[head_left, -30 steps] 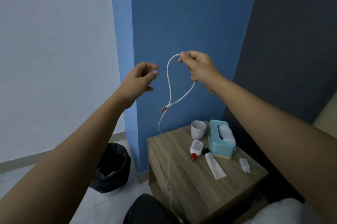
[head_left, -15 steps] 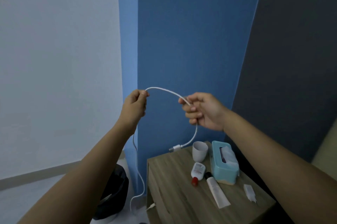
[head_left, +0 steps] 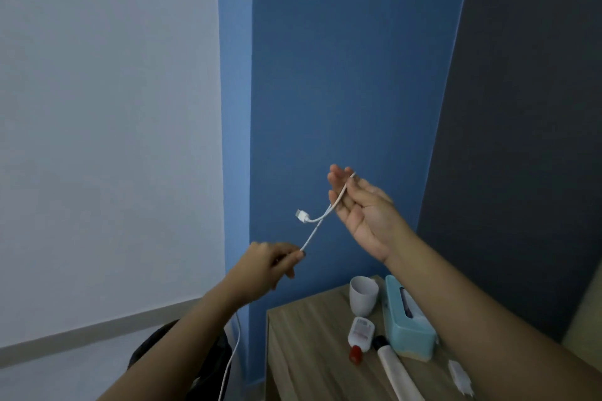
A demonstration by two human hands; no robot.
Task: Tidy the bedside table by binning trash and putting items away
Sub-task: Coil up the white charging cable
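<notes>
The wooden bedside surface (head_left: 303, 345) sits low and right, well below both hands, with a black-lined bin (head_left: 153, 345) on the floor to its left. On the surface: a teal tissue box (head_left: 407, 329), a white cup (head_left: 363, 294) just beside it, a small white bottle with a red cap (head_left: 360, 333), a white tube with a black cap (head_left: 395, 371) lying near the box, and a white charger plug (head_left: 459, 376) near the front right edge, partly behind the forearm.

Up in the air, the white USB cable (head_left: 317, 228) is the thing in play. The right hand (head_left: 361, 211) is the higher of the 2, palm up and fingers spread, with the cable draped across the fingers rather than clamped. The left hand (head_left: 270, 262) is lower and to the left, thumb and fingers pinched tight on the cable. Between them the cable runs on a diagonal, low-left to high-right, and its USB connector (head_left: 302, 215) sticks out left of the right hand, free in the air. Below the left hand the slack drops straight down toward the floor, passing in front of the bin.

So the loose end is nearest the right hand, the long tail lies under the left. My read: this is coiling in progress, and the next loop must be fed up that diagonal onto the open right-hand fingers.
</notes>
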